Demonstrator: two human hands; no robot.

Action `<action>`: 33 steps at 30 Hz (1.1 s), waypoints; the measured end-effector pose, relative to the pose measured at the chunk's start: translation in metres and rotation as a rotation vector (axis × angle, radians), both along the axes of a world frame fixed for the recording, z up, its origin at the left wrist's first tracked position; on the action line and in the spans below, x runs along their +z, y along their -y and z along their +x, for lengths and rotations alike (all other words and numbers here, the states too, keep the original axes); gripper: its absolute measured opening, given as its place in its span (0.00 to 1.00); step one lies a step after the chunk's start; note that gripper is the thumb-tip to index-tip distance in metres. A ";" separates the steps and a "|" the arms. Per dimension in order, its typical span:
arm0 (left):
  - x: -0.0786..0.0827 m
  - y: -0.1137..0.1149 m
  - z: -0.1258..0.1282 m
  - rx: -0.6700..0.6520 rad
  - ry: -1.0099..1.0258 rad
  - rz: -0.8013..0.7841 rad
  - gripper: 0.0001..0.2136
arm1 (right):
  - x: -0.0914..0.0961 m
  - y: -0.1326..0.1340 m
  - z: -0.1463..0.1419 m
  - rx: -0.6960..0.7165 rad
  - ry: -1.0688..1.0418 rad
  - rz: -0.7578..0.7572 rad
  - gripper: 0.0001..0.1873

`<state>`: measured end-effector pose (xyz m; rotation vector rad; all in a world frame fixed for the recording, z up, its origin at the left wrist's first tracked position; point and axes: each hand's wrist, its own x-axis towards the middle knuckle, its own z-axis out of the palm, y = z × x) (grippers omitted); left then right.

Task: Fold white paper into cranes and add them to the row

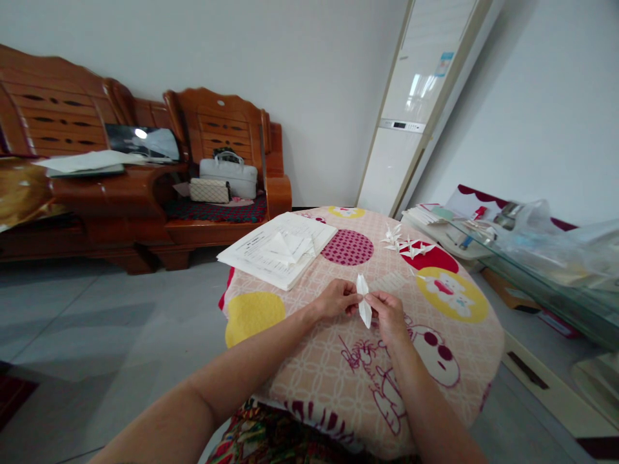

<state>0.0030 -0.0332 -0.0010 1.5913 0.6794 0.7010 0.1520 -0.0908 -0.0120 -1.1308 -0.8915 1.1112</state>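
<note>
A narrow piece of folded white paper (pixel 364 310), pointed at both ends, is held just above the round table's patterned cloth (pixel 309 370). My left hand (pixel 339 298) pinches its left side with thumb and fingers. From the right, my right hand (pixel 387 312) grips the same piece near its middle. Beyond my hands, several folded white paper cranes (pixel 409 246) lie together at the table's far right. To the left rests a stack of printed paper sheets (pixel 256 261), with a few loose folded pieces (pixel 289 247) on top.
A glass-topped stand (pixel 546 277) with plastic bags (pixel 536 232) and papers stands close by the table's right side. Wooden chairs (pixel 217 122) line the back wall, one with a grey handbag (pixel 235 175) on it. A tall white air conditioner (pixel 391 154) stands in the corner.
</note>
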 end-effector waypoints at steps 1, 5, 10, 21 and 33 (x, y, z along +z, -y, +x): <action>0.000 0.001 0.000 0.005 -0.003 0.026 0.15 | 0.000 0.000 0.000 0.001 -0.007 -0.002 0.14; -0.001 0.001 0.001 -0.001 0.041 -0.001 0.15 | -0.002 -0.001 0.000 -0.019 0.011 0.000 0.14; -0.003 -0.003 0.001 0.153 0.054 -0.023 0.14 | -0.005 -0.002 0.005 -0.220 0.406 0.115 0.15; -0.001 -0.006 -0.001 0.176 0.174 -0.248 0.15 | 0.006 0.002 -0.010 -0.265 1.095 0.623 0.11; 0.003 -0.008 -0.005 0.060 -0.012 -0.309 0.11 | 0.003 -0.002 0.000 0.025 0.346 -0.126 0.17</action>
